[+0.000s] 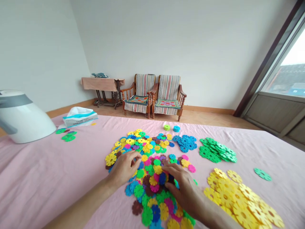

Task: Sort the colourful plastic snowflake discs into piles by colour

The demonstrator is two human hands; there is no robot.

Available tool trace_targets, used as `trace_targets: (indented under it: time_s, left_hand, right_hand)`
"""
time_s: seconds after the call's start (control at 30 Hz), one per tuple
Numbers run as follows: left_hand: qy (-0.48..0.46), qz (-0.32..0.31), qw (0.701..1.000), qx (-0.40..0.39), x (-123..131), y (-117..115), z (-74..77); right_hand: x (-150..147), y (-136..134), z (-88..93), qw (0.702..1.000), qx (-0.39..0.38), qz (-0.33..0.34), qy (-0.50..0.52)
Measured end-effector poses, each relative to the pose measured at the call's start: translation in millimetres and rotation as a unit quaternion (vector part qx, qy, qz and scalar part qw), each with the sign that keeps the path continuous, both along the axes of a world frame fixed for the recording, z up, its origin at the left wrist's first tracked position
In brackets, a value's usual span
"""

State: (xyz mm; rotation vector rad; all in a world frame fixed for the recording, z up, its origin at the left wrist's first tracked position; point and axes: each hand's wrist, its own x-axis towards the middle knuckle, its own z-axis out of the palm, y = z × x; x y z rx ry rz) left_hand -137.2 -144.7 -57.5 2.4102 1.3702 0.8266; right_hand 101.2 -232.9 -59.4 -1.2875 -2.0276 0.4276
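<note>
Curled loosely, the left hand (124, 169) is laid on a heap of plastic snowflake discs (152, 171), while the right hand (184, 190) is arched over the heap's near side, its fingertips (166, 169) beside a dark disc (170, 178). Whether any disc is gripped cannot be told. The multicoloured heap is spread over a pink cloth (47, 165), and blue discs (185, 143), green discs (215, 150) and yellow discs (238, 198) are piled separately to its right.
</note>
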Motion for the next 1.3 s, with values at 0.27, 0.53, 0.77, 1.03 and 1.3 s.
trace_targets:
  time_s: [0.27,0.53,0.77,1.03,1.3]
  left_hand:
    - [0.041,0.005,0.999,0.033,0.9,-2.4,2.5]
    - [0.039,-0.056,0.998,0.018,5.1,-10.3,3.7]
    - [-0.015,-0.184,0.981,-0.067,16.8,-26.6,12.4]
    - [-0.108,-0.05,0.993,-0.027,3.2,-9.3,15.9]
    - [0.023,-0.092,0.995,0.011,6.5,-10.5,5.5]
  right_hand:
    - [33.5,8.7,8.9,0.996,-0.022,-0.083,-0.012]
    - [18.5,-1.8,-8.7,0.998,-0.022,-0.058,-0.028]
    - [18.3,3.9,1.2,0.997,-0.041,-0.058,0.04]
    - [11.7,0.1,-3.2,1.0,-0.009,0.003,0.005]
    - [8.6,-4.2,-3.5,0.999,-0.045,0.027,0.016]
